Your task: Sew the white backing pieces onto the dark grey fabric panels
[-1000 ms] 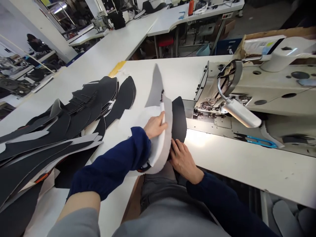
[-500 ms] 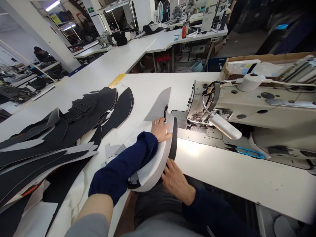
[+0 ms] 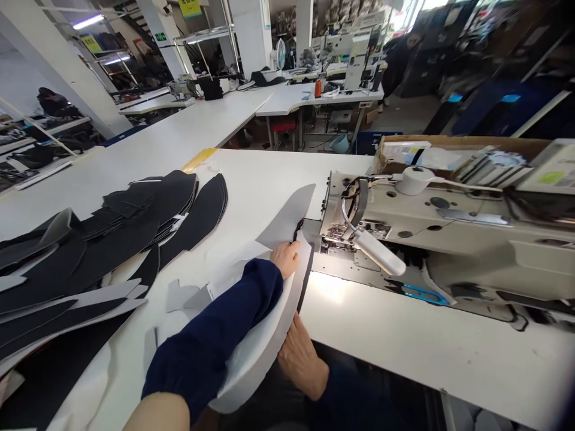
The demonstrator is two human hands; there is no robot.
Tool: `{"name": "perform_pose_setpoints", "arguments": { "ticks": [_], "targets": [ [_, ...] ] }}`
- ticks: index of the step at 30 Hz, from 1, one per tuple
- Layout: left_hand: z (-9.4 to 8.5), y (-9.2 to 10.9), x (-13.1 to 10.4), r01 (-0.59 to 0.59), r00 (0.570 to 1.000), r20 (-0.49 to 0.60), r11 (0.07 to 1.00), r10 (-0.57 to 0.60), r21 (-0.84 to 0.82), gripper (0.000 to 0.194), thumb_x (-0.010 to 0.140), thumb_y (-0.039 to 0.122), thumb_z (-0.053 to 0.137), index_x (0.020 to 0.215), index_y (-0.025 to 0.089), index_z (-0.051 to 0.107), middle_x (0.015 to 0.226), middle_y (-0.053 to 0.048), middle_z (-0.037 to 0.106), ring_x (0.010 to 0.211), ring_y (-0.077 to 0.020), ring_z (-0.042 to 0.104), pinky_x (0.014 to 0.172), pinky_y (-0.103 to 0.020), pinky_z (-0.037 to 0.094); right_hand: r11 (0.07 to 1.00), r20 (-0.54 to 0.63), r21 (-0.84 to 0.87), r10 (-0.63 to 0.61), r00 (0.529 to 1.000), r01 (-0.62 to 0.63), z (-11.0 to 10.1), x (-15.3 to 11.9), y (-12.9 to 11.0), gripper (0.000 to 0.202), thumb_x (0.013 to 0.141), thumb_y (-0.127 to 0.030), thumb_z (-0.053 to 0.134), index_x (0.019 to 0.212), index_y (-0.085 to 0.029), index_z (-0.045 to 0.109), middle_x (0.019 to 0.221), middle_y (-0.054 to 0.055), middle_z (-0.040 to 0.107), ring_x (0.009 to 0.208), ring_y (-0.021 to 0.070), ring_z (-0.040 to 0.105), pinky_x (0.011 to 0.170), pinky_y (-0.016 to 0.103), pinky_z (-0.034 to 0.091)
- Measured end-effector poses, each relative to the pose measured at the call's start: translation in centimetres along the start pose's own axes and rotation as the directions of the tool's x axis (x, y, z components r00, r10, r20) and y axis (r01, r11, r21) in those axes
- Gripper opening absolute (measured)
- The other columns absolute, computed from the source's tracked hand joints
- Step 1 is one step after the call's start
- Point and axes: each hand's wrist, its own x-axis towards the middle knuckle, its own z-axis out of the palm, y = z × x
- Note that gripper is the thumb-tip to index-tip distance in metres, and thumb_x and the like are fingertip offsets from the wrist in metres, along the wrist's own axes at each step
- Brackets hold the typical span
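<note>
A long curved fabric panel (image 3: pixel 294 287), pale grey with a black strip along its right edge, lies over the table's front edge. My left hand (image 3: pixel 286 258) is on its upper part with the fingers drawn together, gripping the material beside a small black part. At the lower right edge, my right hand (image 3: pixel 302 356) grips the same panel, its fingertips partly hidden behind it. A grey pointed flap (image 3: pixel 290 215) spreads beyond my left hand. Just right of the panel's top is the sewing machine (image 3: pixel 377 209), its white lamp (image 3: pixel 380 250) lit.
Stacks of black and grey cut panels (image 3: pixel 135 215) cover the left of the white table (image 3: pixel 251 173). Blue-handled snips (image 3: pixel 424 293) lie under the machine arm. Behind the machine stands a cardboard box (image 3: pixel 467 142) of supplies. Grey scraps (image 3: pixel 193 299) lie by my left sleeve.
My left hand's spread fingers have drawn in on the panel. The panel's upper end sits closer to the machine, and my right hand still holds its edge. The view has shifted.
</note>
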Motion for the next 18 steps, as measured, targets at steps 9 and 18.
{"name": "perform_pose_setpoints", "arguments": {
  "ticks": [9,18],
  "targets": [
    [0.1,-0.9,-3.3,-0.162,0.986,-0.015,0.983,0.164,0.089,0.047,0.089,0.037,0.042,0.135,0.026,0.044,0.103,-0.007,0.061,0.096,-0.0244,0.056,0.082,-0.037,0.042,0.998,0.062,0.039,-0.057,0.996,0.055,-2.0,-0.2,1.6,0.024,0.082,-0.017,0.055,0.103,-0.014,0.064,0.119,0.013,0.058,0.122,0.033,0.041,0.108,0.057,0.028],
    [0.0,0.4,-2.5,-0.04,0.998,0.058,0.999,0.039,0.019,0.041,0.089,0.035,0.04,0.13,0.033,0.047,0.097,-0.003,0.064,0.089,-0.0222,0.062,0.074,-0.033,0.045,0.992,-0.013,0.123,-0.012,1.0,0.014,-1.1,-0.3,0.4,0.024,0.083,-0.007,0.045,0.093,-0.015,0.065,0.101,0.01,0.064,0.108,0.0269,0.051,0.1,0.053,0.038]
  ]
}}
